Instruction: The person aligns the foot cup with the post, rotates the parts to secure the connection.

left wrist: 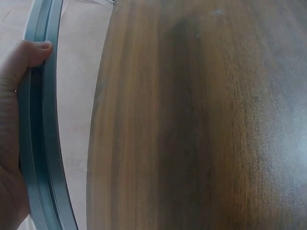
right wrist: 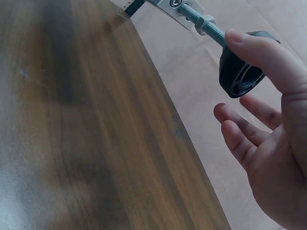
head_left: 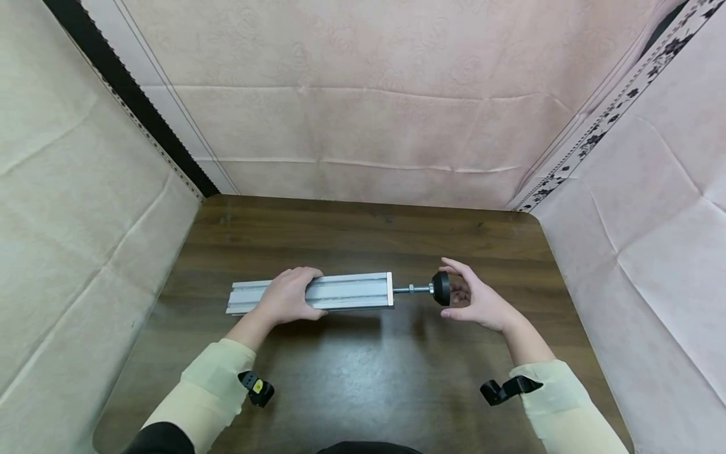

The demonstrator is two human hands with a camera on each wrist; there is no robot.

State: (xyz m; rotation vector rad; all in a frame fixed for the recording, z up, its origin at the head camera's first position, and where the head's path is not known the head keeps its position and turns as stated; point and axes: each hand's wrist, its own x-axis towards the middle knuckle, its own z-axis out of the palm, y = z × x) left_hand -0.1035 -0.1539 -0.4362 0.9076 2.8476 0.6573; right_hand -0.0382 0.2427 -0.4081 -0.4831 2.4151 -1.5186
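Note:
A silver aluminium profile (head_left: 353,291) with lengthwise grooves is held level above the table. My left hand (head_left: 290,295) grips it around its middle, and in the left wrist view the thumb (left wrist: 41,50) lies over its grooved side. From the profile's right end plate (head_left: 390,290) sticks out a threaded rod (head_left: 413,289) with a nut, tipped by a round black levelling foot (head_left: 440,289). My right hand (head_left: 478,301) is spread around that foot, fingers apart. In the right wrist view the thumb (right wrist: 261,52) overlaps the foot's edge, while the other fingers stand off from it.
Underneath is a brown wood-grain table (head_left: 351,233) with rounded far corners. Pale cloth hangs behind it (head_left: 363,139) and on both sides, with a dark strip (head_left: 136,94) at the left seam. Each sleeve carries a small black wrist camera (head_left: 258,388).

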